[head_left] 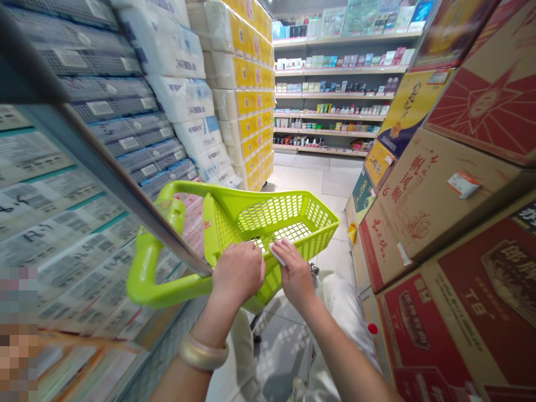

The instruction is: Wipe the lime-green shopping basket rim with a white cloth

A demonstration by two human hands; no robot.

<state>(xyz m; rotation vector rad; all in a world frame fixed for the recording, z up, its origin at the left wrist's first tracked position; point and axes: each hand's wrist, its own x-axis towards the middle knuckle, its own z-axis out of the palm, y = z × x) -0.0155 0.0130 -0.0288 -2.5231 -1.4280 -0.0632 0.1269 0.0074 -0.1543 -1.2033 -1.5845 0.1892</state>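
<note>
Two walls, tissue bales [180, 100] and cartons [444, 223], hem the lime-green shopping cart [268, 215].

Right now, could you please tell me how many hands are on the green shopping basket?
2: the left hand, wearing a bangle, on the near wall of the green shopping basket, and the right hand beside it, pinching a white slip. No others show.
</note>
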